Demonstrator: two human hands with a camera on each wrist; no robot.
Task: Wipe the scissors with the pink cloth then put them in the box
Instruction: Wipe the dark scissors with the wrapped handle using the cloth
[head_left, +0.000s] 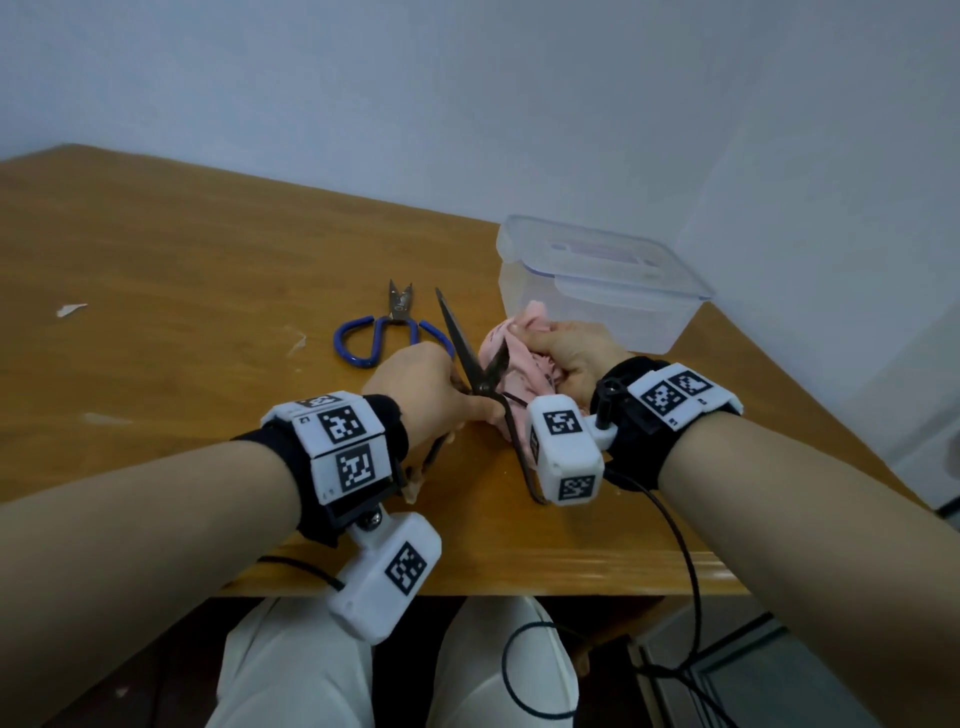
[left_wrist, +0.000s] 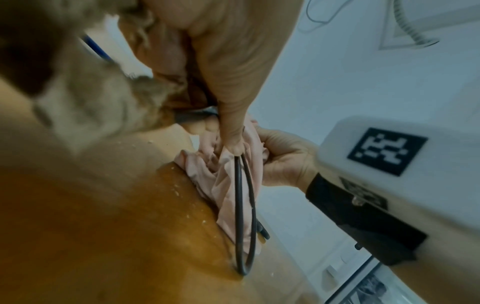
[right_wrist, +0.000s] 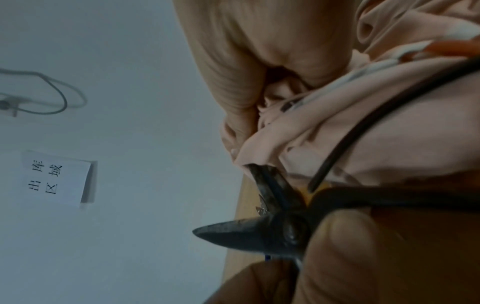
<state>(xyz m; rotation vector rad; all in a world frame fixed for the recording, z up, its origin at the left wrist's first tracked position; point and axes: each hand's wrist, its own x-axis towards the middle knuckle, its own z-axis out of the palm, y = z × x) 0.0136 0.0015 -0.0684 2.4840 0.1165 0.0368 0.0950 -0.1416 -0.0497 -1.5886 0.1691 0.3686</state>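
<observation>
Room: a pale blue-grey wall (head_left: 519, 104) meets a corner behind a brown wooden table (head_left: 156, 270); the right wrist view shows a white paper sign with printed characters (right_wrist: 55, 178) stuck on the wall.
Surface: the table carries small pale flecks and a white scrap (head_left: 70, 310) far to the left.
Left hand: the left hand (head_left: 431, 389) grips the dark metal scissors (head_left: 475, 364) close to the pivot, fingers curled round them; one thumb lies against the pivot in the right wrist view.
Scissors: blades spread apart, one pointing up and away, the other running into the cloth; the thin black loop handles reach back toward the table's near edge, one loop end touching the wood in the left wrist view.
Right hand: the right hand (head_left: 569, 358) clenches the crumpled pink cloth (head_left: 511, 364), bunched round one blade.
Cloth: it rests on the table just in front of the box, with folds trailing under the handles.
Box: a clear plastic box with a clip-on lid (head_left: 597, 280) stands at the far right of the table, lid on, just beyond the right hand.
Second pair: blue-handled scissors with short blades (head_left: 387, 327) lie flat on the wood, just left of the raised blade.
Below: white trousers (head_left: 296, 670) and black cables (head_left: 680, 545) show under the table edge.
</observation>
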